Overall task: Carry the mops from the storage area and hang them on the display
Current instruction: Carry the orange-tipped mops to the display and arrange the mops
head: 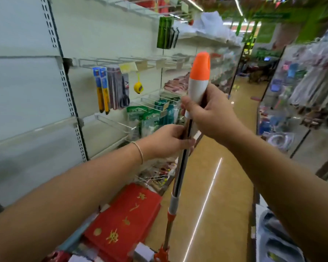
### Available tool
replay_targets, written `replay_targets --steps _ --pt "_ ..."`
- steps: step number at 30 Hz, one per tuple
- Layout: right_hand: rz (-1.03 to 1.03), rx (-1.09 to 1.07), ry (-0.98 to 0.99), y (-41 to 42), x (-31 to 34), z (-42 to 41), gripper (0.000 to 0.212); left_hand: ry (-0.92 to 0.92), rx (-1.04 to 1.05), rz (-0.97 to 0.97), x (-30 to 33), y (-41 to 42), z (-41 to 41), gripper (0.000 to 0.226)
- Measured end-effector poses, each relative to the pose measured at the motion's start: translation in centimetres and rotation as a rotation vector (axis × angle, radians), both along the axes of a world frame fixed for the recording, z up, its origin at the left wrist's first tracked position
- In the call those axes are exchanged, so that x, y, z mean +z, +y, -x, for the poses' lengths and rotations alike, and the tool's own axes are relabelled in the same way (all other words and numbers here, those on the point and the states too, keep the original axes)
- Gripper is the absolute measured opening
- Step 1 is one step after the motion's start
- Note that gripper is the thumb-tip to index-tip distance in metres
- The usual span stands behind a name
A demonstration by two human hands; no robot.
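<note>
the step looks like carrying: the long shiny metal mop pole with the white and orange plastic handle (194,103) stands almost upright in the middle of the shop aisle, its orange tip at 12 o'clock. the right hand (212,118) is wrapped round the white handle, and the left hand (165,142), at 7 o'clock from it, pinches the pole just below. next, i think, the orange tip must be lifted onto a bare white wire hook (117,122) on the shelf wall at 9 o'clock.
</note>
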State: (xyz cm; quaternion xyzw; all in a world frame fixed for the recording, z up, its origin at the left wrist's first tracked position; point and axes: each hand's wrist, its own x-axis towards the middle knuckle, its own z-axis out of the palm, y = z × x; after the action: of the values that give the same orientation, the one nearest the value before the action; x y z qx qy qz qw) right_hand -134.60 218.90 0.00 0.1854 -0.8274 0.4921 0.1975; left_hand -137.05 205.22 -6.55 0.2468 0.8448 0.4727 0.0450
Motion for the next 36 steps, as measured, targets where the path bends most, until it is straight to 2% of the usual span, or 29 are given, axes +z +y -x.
replay_targets --steps 7,13,18,20,24,29,32,36 --pt "0.011 0.204 0.083 -2.1 0.7 6.0 0.039 0.060 0.238 0.032 0.8 -1.7 3.0 0.017" --pt "-0.052 0.393 0.013 -5.3 1.8 10.8 0.027 0.038 0.366 0.025 2.1 -4.8 5.3 0.019" --pt "0.000 0.411 0.077 -8.7 3.4 13.3 0.025 0.046 0.401 0.001 3.4 -8.1 7.4 0.017" --pt "-0.002 0.412 0.095 -9.8 4.2 14.4 0.026 0.076 0.416 -0.021 3.8 -9.3 8.3 0.022" --pt "0.078 0.439 0.108 -12.2 4.9 16.5 0.022 0.128 0.514 -0.107 4.3 -10.9 9.5 0.047" --pt "0.144 0.503 0.119 -14.9 4.9 19.2 0.025 0.145 0.632 -0.136 5.0 -12.8 11.1 0.035" --pt "0.164 0.536 0.144 -16.3 5.6 21.2 0.030 0.175 0.693 -0.164 6.0 -13.4 11.9 0.012" --pt "0.155 0.557 0.211 -17.6 7.2 23.6 0.034 0.234 0.800 -0.184 7.5 -14.1 13.2 0.010"
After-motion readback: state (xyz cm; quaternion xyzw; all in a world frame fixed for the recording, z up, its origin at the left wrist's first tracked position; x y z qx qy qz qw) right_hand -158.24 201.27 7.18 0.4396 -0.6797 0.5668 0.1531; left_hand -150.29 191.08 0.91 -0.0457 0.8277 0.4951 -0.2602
